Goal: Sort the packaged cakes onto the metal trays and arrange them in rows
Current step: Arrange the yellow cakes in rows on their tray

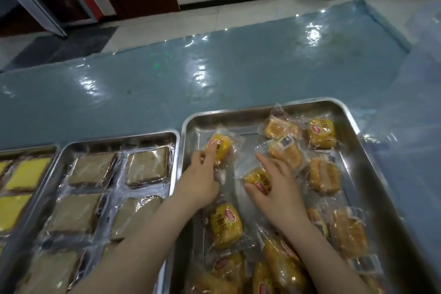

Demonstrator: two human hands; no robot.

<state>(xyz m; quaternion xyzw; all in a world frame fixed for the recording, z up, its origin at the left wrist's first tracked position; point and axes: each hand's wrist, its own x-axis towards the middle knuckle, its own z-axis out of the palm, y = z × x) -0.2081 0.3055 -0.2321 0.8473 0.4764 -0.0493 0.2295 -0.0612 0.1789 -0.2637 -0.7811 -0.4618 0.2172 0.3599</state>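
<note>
My left hand [200, 188] reaches up the left side of the big steel tray [372, 188], forefinger stretched out and resting on the top-left yellow bun packet [222, 148], the other fingers loosely curled and holding nothing; I judge I am nudging it square to head a column. My right hand [274, 188] lies flat, fingers straight and together, pressing on the packet with the red oval label [257, 180] so it slides instead of lifting. Another yellow packet [226, 224] sits below my left wrist, already in line with the top one. The rest of the buns lie loose toward the right rim and heaped at the near end. Bare tray floor shows between my hands and along the far rim, which is room to push into. The raised left rim almost touches the neighbouring tray of brown square cakes [145, 164], so nothing can slide out that way.
</note>
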